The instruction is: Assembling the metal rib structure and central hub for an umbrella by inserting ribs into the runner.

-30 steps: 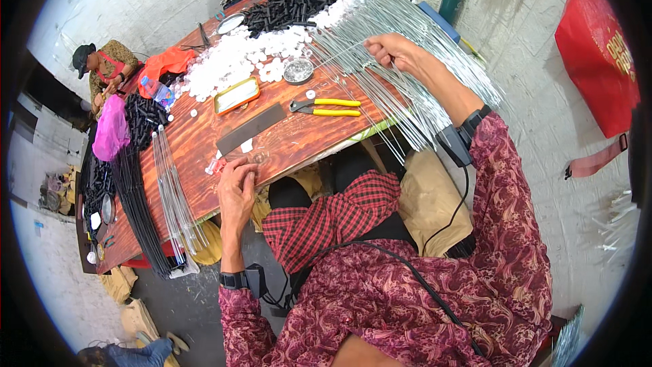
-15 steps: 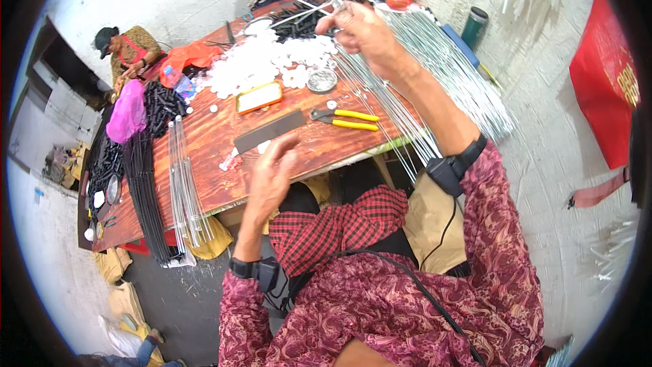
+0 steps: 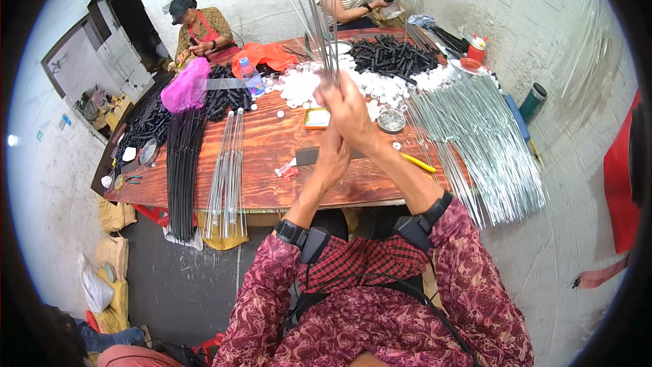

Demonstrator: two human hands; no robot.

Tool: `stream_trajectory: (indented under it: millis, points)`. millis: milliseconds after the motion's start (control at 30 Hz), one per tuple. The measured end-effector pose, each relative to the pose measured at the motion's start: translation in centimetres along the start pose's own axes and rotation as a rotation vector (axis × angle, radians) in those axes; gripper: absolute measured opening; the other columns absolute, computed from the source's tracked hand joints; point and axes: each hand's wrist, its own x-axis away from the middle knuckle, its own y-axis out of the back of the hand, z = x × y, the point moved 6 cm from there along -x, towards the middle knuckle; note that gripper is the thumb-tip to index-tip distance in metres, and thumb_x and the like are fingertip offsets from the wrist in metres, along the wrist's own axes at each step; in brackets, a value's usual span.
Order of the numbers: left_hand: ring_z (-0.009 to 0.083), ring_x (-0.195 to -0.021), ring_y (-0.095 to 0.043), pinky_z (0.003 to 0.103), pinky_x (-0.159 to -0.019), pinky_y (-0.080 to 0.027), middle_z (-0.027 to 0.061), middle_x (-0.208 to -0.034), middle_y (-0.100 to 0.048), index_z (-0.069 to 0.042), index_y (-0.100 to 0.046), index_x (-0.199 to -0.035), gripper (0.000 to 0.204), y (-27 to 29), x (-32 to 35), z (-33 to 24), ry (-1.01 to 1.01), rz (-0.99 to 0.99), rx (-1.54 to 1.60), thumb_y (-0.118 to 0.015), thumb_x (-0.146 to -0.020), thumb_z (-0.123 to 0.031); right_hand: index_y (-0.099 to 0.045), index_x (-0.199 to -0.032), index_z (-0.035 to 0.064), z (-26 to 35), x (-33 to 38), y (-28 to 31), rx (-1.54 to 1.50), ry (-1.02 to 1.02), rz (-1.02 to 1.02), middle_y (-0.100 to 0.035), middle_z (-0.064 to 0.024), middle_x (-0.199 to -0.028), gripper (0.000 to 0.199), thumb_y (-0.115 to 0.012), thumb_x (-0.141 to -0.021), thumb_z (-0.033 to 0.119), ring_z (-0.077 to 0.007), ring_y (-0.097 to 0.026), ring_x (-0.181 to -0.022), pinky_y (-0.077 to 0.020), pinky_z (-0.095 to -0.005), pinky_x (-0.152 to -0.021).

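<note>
Both my hands meet above the middle of the table. My right hand (image 3: 349,112) is closed around a small bundle of thin metal rods (image 3: 323,30), which stand nearly upright and run out past the upper edge of the view. My left hand (image 3: 331,156) is against the underside of my right hand; its fingers are blurred and partly hidden. Below them on the wooden table (image 3: 272,187) lies a flat dark bar (image 3: 309,156). Pliers with yellow handles (image 3: 418,162) are mostly covered by my right forearm. A small yellow-rimmed tray (image 3: 316,118) sits just behind my hands.
A wide spread of silvery rods (image 3: 482,143) covers the right side. White round pieces (image 3: 302,88) and black tubes (image 3: 390,56) are heaped behind. Black rods (image 3: 185,177) and a few capped rods (image 3: 227,170) overhang the front left edge. Two people work across the table.
My right hand came down and toward the middle with the rods, now more upright. My left hand, open before, rose to meet it. The view has tilted up, showing more of both co-workers.
</note>
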Motion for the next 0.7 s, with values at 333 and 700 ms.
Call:
stream_trajectory:
  millis: [333, 700]
  points:
    - [0.0059, -0.07, -0.048, 0.023, -0.061, -0.04, -0.0014, -0.085, -0.052, 0.002, -0.052, -0.124, 0.035, -2.0, 5.2, 0.6, 0.441, 0.067, 0.301, -0.045, -0.104, -0.026, -0.054, -0.11, -0.0028, -2.0, 5.0, 1.6, 0.223, -0.2, 0.227, -0.06, -0.0045, -0.079, 0.036, -0.04, -0.105, 0.03, -0.0111, -0.056, -0.075, -0.0479, -0.0274, -0.072]
    - [0.0035, -0.051, -0.032, 0.018, -0.045, -0.026, -0.0018, -0.072, -0.043, -0.009, -0.049, -0.097, 0.034, -3.1, 9.7, -3.5, 0.527, -0.048, 0.923, -0.038, -0.104, -0.04, -0.05, -0.123, -0.0039, -0.2, 9.0, 2.5, 0.171, -0.277, 0.268, -0.067, -0.0072, -0.089, 0.037, -0.042, -0.104, 0.028, -0.0107, -0.062, -0.08, -0.0517, -0.0257, -0.069]
